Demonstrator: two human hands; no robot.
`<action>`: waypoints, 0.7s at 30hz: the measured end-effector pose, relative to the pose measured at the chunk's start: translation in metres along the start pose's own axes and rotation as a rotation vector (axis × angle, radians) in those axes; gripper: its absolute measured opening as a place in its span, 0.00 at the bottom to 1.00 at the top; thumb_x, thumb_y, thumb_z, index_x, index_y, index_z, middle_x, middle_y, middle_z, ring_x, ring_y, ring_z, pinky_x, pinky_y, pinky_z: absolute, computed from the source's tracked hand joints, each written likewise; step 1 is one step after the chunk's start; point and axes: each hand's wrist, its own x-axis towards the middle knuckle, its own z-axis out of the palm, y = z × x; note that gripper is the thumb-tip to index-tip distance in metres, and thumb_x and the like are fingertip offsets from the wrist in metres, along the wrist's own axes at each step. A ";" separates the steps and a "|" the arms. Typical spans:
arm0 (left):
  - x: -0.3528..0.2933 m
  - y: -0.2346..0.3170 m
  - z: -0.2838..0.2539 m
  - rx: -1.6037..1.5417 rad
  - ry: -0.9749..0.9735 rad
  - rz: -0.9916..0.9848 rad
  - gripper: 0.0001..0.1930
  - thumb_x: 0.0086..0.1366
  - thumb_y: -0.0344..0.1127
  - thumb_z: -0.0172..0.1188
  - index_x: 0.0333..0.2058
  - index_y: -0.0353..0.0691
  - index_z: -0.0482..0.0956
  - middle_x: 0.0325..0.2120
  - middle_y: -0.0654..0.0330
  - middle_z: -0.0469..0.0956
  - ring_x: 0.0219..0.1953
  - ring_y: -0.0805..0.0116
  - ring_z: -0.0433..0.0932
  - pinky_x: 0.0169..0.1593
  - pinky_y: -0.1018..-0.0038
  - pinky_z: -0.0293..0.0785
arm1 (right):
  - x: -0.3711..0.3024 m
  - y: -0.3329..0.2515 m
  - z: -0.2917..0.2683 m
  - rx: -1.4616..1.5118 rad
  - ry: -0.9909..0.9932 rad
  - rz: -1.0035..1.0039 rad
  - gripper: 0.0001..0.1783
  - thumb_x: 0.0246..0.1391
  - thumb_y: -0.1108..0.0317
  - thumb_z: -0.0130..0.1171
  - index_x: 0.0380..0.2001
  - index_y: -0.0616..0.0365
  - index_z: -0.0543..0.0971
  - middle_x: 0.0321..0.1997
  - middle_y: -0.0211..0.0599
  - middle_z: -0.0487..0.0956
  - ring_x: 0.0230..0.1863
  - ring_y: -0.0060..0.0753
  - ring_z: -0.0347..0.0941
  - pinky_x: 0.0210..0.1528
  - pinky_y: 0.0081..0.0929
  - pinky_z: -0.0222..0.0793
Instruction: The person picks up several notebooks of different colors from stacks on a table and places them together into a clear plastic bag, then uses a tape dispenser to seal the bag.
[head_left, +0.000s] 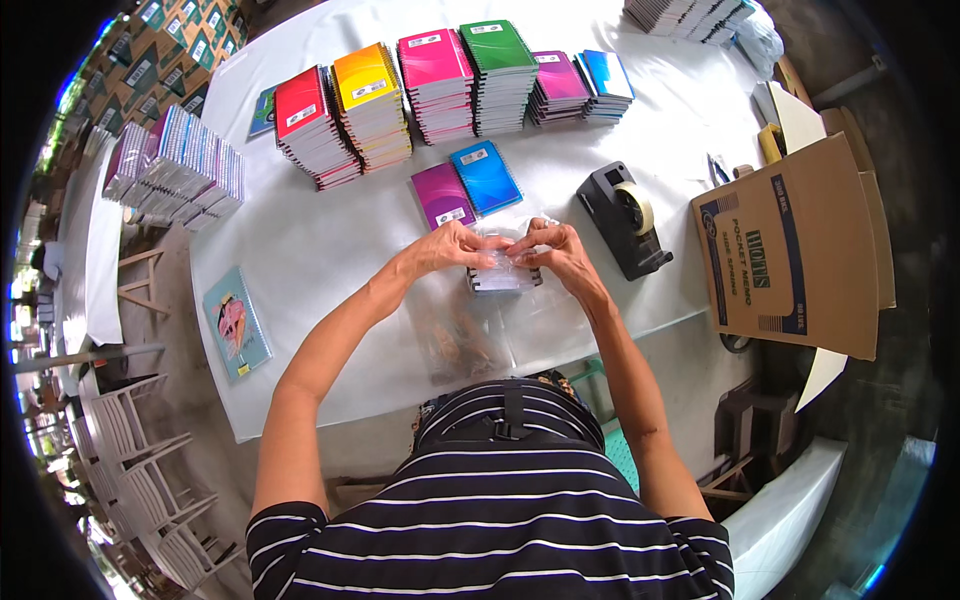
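Observation:
In front of me a small stack of spiral notebooks (507, 282) sits in a clear plastic wrapper (494, 262). My left hand (452, 246) pinches the wrapper at the left of the stack's top. From the other side my right hand (556, 250) has its fingers closed on the same plastic, close to the left fingertips. Just beyond the hands lie a purple notebook (443, 194) and a blue notebook (487, 177), side by side and overlapping a little. The notebooks' covers under the plastic are hard to make out.
Tall notebook stacks, red (300, 105), yellow (365, 78), pink (437, 60) and green (498, 48), line the far side. A black tape dispenser (622, 222) stands right, beside an open cardboard box (790, 245). One teal notebook (237, 325) lies left; wrapped notebooks (175, 170) stand beyond it.

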 end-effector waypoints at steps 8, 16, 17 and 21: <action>-0.016 -0.002 0.007 0.093 0.008 0.080 0.26 0.57 0.40 0.67 0.54 0.39 0.76 0.60 0.58 0.69 0.66 0.60 0.59 0.67 0.62 0.55 | 0.002 0.009 0.008 -0.102 0.005 -0.142 0.13 0.33 0.82 0.61 0.27 0.58 0.86 0.25 0.28 0.69 0.35 0.26 0.68 0.40 0.26 0.64; -0.042 0.036 0.045 1.316 0.147 0.198 0.37 0.56 0.51 0.65 0.63 0.52 0.64 0.67 0.72 0.56 0.72 0.49 0.39 0.68 0.40 0.43 | -0.005 0.005 -0.001 -0.547 -0.081 -0.360 0.19 0.35 0.82 0.61 0.33 0.50 0.86 0.37 0.27 0.76 0.46 0.33 0.70 0.54 0.40 0.64; -0.043 0.035 0.048 1.347 0.164 0.181 0.37 0.56 0.51 0.65 0.64 0.53 0.63 0.67 0.74 0.55 0.72 0.49 0.40 0.68 0.41 0.43 | -0.010 -0.001 -0.005 -0.776 -0.111 -0.428 0.21 0.35 0.81 0.61 0.36 0.47 0.86 0.41 0.27 0.76 0.49 0.34 0.69 0.58 0.45 0.60; -0.046 0.028 0.056 1.497 0.227 0.246 0.37 0.54 0.49 0.66 0.64 0.56 0.64 0.66 0.76 0.58 0.71 0.52 0.43 0.69 0.43 0.41 | -0.031 -0.012 -0.009 -1.253 -0.120 -0.666 0.30 0.38 0.78 0.61 0.46 0.36 0.83 0.57 0.26 0.73 0.62 0.33 0.64 0.68 0.61 0.42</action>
